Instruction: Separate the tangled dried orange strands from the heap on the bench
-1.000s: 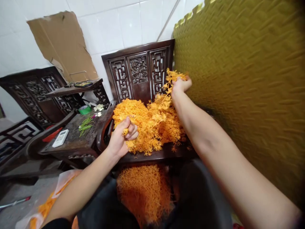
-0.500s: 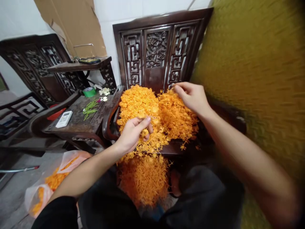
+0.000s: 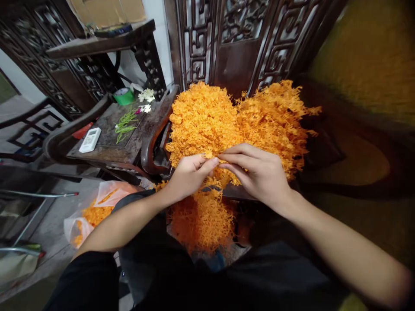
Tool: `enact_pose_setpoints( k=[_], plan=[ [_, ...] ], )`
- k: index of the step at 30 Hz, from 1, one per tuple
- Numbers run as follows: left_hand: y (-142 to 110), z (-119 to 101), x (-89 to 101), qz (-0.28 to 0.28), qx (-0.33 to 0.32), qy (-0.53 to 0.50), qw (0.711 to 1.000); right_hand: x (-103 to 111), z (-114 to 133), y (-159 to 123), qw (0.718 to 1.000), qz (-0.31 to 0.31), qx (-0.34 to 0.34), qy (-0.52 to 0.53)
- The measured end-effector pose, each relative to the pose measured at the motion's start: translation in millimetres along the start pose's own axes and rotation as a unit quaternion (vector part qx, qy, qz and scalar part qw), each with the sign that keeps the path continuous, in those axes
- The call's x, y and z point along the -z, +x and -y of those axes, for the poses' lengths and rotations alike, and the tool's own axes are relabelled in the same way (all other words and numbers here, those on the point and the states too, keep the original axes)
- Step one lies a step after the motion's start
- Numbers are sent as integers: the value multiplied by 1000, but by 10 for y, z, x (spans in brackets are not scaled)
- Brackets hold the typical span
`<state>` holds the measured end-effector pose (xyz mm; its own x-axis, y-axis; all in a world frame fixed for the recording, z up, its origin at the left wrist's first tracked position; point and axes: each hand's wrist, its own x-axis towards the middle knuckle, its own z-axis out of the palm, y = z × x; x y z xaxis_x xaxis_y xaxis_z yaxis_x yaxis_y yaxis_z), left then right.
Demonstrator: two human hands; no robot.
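Note:
Orange plastic flower pieces [image 3: 204, 116] lie heaped on a dark carved wooden chair, with a second, more stringy orange heap [image 3: 272, 121] beside them. Just in front of the heaps, my left hand [image 3: 191, 175] pinches a small orange flower piece [image 3: 208, 154] between thumb and fingers. Close against it, my right hand [image 3: 259, 168] has its fingertips pressed together at the same piece; exactly what lies between them is too small to tell. Below my hands, between my knees, hangs another mass of orange stringy pieces [image 3: 207, 222].
To the left, a dark side table [image 3: 106, 151] bears a white remote control [image 3: 90, 140], green stems [image 3: 126, 125], white flowers [image 3: 146, 96] and a roll of green tape [image 3: 123, 96]. A plastic bag [image 3: 110, 192] of orange pieces lies on the floor. The chair's arm [image 3: 151, 144] curves beside the heap.
My right hand has come from above the right heap down to my left hand, and the two now meet. The view has tilted downward and moved closer.

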<state>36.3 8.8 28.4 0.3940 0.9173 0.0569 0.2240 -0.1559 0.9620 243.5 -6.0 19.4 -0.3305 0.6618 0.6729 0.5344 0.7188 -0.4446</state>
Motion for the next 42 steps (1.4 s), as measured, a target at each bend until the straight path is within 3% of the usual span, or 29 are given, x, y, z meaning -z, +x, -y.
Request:
enact_pose_setpoints(
  k=[3,6,8,11,13,16,18,21,24,28,31,32,34,36,38,42],
  plan=[
    [65,12,46,4,-25,48,998,-70,-54,-40,995,14,42,-87],
    [114,35,94,29,-1,51,998,-114,-175,-26,983,51,57,-166],
    [122,40,149,45,34,33,998,-86,-348,5,979,62,17,-194],
    [105,16,257,36,65,-7,997,42,-657,40,973,8,-111,-201],
    [91,-17,308,42,65,-6,997,118,-758,40,971,-23,-210,-114],
    [85,-51,302,119,84,11,989,121,-625,26,941,25,-299,156],
    [87,-41,255,170,95,23,981,65,-428,34,929,78,-269,240],
    [87,17,177,220,92,57,970,-35,-172,61,948,134,-187,218],
    [78,64,130,230,81,102,964,-143,-50,42,960,166,-138,179],
    [52,16,114,176,75,142,971,-255,-148,23,984,121,-106,79],
    [35,-18,107,183,98,126,970,-172,-458,94,986,-31,-163,-4],
    [38,-8,102,185,112,102,971,-111,-573,122,973,-105,-203,-22],
    [69,45,87,153,139,17,978,21,-729,161,943,-184,-276,41],
    [137,115,72,62,143,-111,982,106,-716,164,939,-181,-277,90],
    [219,170,61,-16,142,-229,963,104,-548,133,957,-157,-230,79],
    [306,212,20,-80,168,-350,918,-98,-130,30,991,-82,-110,1]
  ],
)
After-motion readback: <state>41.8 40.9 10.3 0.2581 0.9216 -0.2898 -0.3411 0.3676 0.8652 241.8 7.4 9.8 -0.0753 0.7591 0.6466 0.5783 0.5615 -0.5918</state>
